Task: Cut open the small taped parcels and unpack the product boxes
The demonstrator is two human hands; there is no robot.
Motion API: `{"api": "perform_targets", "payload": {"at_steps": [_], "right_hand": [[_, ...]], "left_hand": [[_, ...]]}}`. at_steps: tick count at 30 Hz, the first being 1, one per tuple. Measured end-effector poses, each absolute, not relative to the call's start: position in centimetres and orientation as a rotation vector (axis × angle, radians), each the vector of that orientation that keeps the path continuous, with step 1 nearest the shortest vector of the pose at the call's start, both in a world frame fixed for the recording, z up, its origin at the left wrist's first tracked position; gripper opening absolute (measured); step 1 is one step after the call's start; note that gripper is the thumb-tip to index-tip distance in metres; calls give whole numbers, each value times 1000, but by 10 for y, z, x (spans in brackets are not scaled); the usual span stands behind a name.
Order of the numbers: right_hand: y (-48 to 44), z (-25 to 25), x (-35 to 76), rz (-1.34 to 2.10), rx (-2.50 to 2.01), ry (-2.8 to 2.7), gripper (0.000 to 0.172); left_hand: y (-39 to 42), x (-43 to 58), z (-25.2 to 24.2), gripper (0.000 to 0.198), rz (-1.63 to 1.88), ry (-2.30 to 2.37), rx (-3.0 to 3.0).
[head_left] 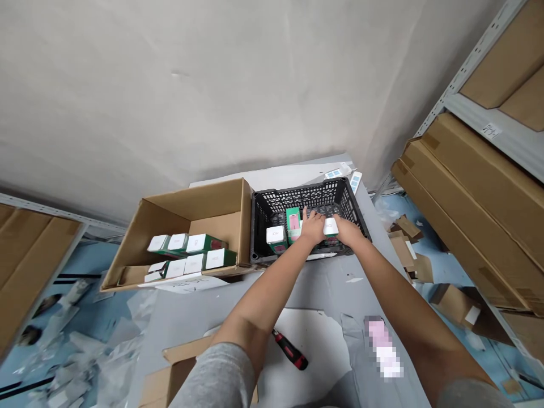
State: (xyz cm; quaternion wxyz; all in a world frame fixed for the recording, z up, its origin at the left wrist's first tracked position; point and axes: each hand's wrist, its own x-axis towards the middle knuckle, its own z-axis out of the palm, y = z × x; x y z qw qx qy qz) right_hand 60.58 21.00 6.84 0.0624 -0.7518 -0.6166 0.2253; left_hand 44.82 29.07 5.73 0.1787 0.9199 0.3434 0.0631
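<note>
My left hand [313, 228] and my right hand [346, 231] are both inside a black plastic crate [297, 196] on the table. Between them stands a small white-topped box [330, 226], gripped from both sides. One finger of the left hand sticks up beside a green box with a pink picture [293, 220]. Another white-topped green box [276, 238] stands in the crate's left part. Left of the crate, an open cardboard carton [195, 199] holds several similar green-and-white boxes [206, 242]. My fingertips are partly hidden.
A red-and-black screwdriver [291, 350] lies on the table near my left forearm. A pixelated pink-and-white item [383, 348] lies at the right. Cardboard flaps [182, 362] are at the front. Shelves with long cartons [467, 209] stand right; plastic wrapping [114, 357] covers the floor at left.
</note>
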Motion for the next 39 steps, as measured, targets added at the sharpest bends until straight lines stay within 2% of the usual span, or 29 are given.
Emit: {"api": "perform_targets", "payload": {"at_steps": [3, 5, 10, 16, 20, 25, 30, 32, 35, 39], "right_hand": [[214, 63, 610, 661, -2228, -1834, 73], [214, 60, 613, 665, -2184, -1777, 80], [205, 59, 612, 616, -2137, -1810, 68], [190, 68, 601, 413, -2254, -1886, 61], [178, 74, 589, 414, -2268, -1940, 59], [165, 82, 576, 386, -2280, -1880, 51], [142, 111, 546, 260, -2115, -1706, 43], [119, 117, 510, 267, -1934, -1639, 43], [63, 102, 421, 512, -1796, -1555, 44], [-30, 50, 283, 869, -1888, -1674, 51]], "left_hand": [[291, 451, 58, 95, 148, 988, 2546], [288, 449, 60, 101, 153, 996, 2520], [272, 438, 69, 74, 153, 1002, 2492], [254, 421, 88, 58, 112, 977, 2471], [219, 387, 104, 52, 289, 996, 2355], [140, 283, 111, 44, 651, 1136, 2200], [72, 138, 94, 38, 815, 1578, 1980], [48, 82, 84, 41, 726, 1860, 1918], [13, 11, 66, 53, 387, 2286, 1775], [-26, -48, 42, 63, -28, 2314, 1619]]}}
